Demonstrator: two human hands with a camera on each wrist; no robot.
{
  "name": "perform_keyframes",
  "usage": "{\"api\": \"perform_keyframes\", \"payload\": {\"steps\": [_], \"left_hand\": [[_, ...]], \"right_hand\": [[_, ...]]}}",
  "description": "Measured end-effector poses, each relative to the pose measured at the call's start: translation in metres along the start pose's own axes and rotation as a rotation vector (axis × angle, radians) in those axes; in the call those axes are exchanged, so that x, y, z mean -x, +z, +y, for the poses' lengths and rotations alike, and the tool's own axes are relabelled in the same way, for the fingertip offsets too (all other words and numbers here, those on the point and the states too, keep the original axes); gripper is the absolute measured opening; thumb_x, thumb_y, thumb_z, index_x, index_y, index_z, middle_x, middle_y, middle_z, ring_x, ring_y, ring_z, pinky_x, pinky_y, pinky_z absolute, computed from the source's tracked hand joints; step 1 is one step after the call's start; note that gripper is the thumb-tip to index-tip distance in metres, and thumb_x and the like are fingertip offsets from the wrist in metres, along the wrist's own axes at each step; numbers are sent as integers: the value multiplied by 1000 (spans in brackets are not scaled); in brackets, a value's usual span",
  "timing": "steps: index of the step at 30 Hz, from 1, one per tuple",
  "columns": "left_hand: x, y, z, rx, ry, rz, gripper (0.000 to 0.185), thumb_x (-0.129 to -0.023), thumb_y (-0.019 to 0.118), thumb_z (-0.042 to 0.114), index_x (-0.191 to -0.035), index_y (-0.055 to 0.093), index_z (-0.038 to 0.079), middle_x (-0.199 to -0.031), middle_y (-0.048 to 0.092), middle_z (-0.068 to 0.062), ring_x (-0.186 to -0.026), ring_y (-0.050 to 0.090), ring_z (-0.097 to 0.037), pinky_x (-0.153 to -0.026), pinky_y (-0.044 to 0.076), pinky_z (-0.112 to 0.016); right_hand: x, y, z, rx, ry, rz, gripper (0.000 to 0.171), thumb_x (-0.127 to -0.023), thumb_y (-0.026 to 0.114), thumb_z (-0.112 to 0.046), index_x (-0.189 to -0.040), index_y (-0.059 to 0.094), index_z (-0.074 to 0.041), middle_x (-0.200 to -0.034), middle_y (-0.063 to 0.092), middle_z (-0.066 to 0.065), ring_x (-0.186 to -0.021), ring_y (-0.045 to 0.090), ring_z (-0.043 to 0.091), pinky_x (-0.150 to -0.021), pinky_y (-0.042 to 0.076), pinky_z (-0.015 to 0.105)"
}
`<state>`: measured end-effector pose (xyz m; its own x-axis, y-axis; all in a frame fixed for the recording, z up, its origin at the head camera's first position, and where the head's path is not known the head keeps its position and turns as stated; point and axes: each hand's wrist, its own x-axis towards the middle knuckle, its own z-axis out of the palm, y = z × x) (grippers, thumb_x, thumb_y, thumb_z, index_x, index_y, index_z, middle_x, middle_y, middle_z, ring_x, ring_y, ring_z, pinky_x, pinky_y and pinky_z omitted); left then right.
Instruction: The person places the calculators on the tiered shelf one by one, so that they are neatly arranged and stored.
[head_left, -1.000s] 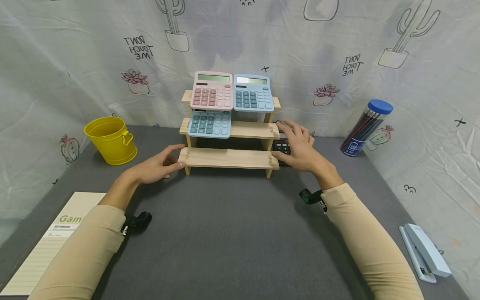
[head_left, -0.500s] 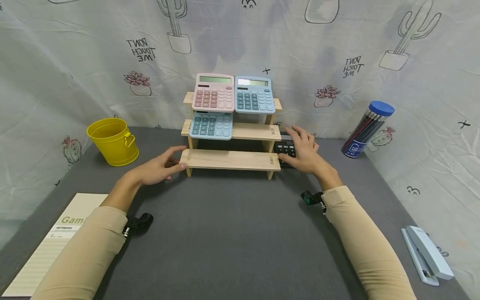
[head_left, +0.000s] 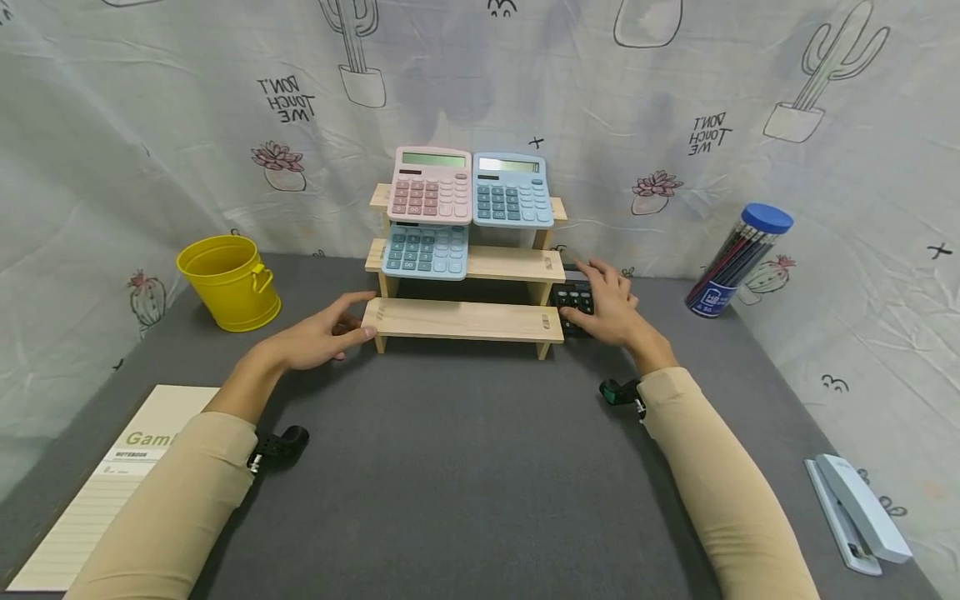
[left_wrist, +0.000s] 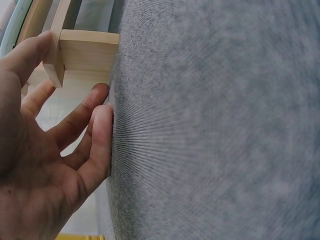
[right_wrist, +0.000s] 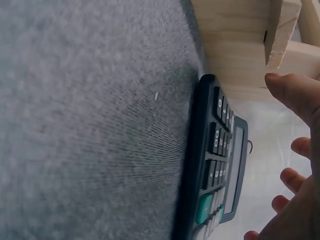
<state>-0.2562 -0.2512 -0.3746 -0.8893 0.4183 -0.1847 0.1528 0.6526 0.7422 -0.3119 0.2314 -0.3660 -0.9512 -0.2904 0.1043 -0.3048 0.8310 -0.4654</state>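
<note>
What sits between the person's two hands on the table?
In the head view, the wooden stepped shelf spans between the left hand and right hand.

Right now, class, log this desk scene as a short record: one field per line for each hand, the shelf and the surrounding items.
left hand: open, touching the wooden shelf's bottom-step left end
right hand: open over the black calculator, no grip visible
top step: pink calculator, blue calculator
middle step: second blue calculator
left side: yellow bucket, notebook
right side: pencil tube, stapler
</note>
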Motion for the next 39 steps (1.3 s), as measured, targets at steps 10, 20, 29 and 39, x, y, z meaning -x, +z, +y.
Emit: {"api": "perform_keyframes", "payload": {"steps": [10, 20, 29, 39], "left_hand": [[0, 0, 0, -13, -2, 6, 79, -104, 54, 54, -165, 11, 28, -150, 44, -28, -128, 54, -41, -88, 58, -44], [-2, 1, 0, -6, -3, 1, 79, -104, 54, 56, -165, 11, 29, -151, 44, -27, -127, 55, -40, -90, 57, -45], [0, 0, -1, -3, -10, 7, 79, -104, 53, 56, -165, 11, 28, -152, 43, -28, -129, 53, -41, -91, 57, -46], [0, 0, -1, -3, -7, 2, 80, -104, 53, 56, -165, 11, 27, -151, 44, -28, -127, 55, -40, -89, 57, -45]], "right_hand": [[-13, 10, 4, 27, 91, -29, 86, -99, 65, -40, -165, 17, -12, -169, 1, 20, -149, 2, 51, -108, 15, 72], [-19, 17, 7, 53, 190, -59, 91, -95, 70, -38, -165, 16, -17, -169, -4, 20, -150, -1, 53, -109, 12, 75], [-19, 16, 10, 26, 195, -110, 87, -97, 67, -37, -165, 17, -20, -170, -8, 17, -151, -7, 53, -109, 10, 80], [-15, 13, 13, 31, 235, -148, 84, -96, 64, -40, -166, 18, -29, -170, -9, 17, -149, -12, 60, -106, 9, 87]]}}
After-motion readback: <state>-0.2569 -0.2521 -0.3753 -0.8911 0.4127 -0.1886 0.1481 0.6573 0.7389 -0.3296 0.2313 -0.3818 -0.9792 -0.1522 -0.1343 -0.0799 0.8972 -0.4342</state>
